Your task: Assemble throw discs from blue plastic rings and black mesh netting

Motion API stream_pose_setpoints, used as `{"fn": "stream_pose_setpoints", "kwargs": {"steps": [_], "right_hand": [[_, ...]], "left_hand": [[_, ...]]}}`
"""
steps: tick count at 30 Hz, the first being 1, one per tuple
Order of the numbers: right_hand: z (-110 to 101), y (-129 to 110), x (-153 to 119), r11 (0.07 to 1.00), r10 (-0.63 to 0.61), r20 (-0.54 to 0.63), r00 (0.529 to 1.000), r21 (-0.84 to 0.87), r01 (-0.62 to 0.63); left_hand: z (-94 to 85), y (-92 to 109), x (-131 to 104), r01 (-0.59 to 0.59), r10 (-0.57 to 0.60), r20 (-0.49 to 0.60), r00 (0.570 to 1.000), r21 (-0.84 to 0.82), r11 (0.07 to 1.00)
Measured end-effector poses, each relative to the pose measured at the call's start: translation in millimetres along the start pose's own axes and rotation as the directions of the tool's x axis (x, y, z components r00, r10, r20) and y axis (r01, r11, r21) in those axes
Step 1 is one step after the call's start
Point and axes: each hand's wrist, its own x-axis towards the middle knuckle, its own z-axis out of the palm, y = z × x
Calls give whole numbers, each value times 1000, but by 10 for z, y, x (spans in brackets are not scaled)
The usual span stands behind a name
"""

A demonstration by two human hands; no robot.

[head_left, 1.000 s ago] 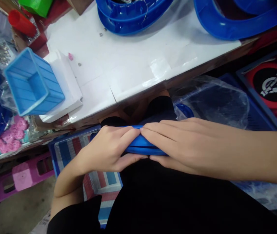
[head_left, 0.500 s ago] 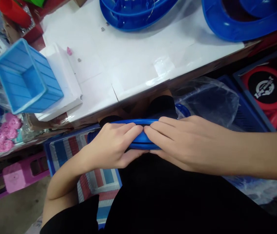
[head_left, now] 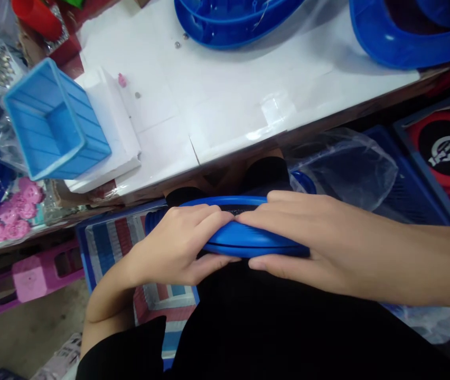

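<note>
The blue plastic ring lies flat and edge-on over the person's lap, just below the near edge of the desk, with its long axis running left to right; it looks like two round rims pressed together along a seam, though from this low angle I cannot be sure whether it is one piece or two. The left hand clasps the ring's left part, fingers curled over the top and thumb tucked under the near rim, so it is closed on the ring. The right hand covers the right part the same way, its fingers laid flat over the top and pointing left, thumb beneath, also closed on the ring. The fingertips of the two hands meet, or nearly meet, at the middle of the ring, so both are equally near and the free rim runs outward to each side beneath the palms. Beyond them, a clear plastic bag sits in a blue crate to the right, with red and black discs farther right. On the desk, a light blue slatted box lies on its side at the left on white foam sheets, small metal balls rest near the far edge, and more blue rings lie at the far side.
</note>
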Motion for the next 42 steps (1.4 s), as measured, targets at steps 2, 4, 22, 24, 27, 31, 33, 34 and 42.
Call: {"fn": "stream_pose_setpoints", "kwargs": {"steps": [2, 4, 22, 24, 27, 31, 33, 34, 42], "right_hand": [[13, -14, -26, 997, -40, -31, 999, -72, 38], [19, -19, -32, 984, -84, -50, 995, -162, 75], [-88, 79, 136, 990, 140, 12, 990, 19, -140], [-67, 105, 127, 992, 125, -11, 992, -11, -125], [-22, 143, 101, 989, 28, -61, 998, -144, -36], [35, 193, 41, 896, -194, -109, 975, -424, 131], [61, 218, 4, 813, -271, -101, 957, -556, 172], [72, 227, -13, 774, -299, -100, 949, -607, 180], [97, 207, -68, 788, -311, -187, 932, -599, 143]], "left_hand": [[2, 11, 4, -22, 22, -16, 1000, 15, 1000], [6, 10, 11, -38, 38, -22, 999, 22, 999], [53, -105, 178, -54, 54, 4, 999, 92, 994], [62, -119, 197, -81, 84, -13, 996, 152, 985], [80, -167, 217, -106, 119, -54, 991, 206, 973], [108, -232, 214, -97, 112, -78, 991, 172, 980], [117, -253, 201, -88, 98, -82, 992, 123, 989], [119, -259, 195, -77, 84, -77, 993, 92, 993], [131, -143, 222, -76, 72, -78, 994, -44, 996]]}}
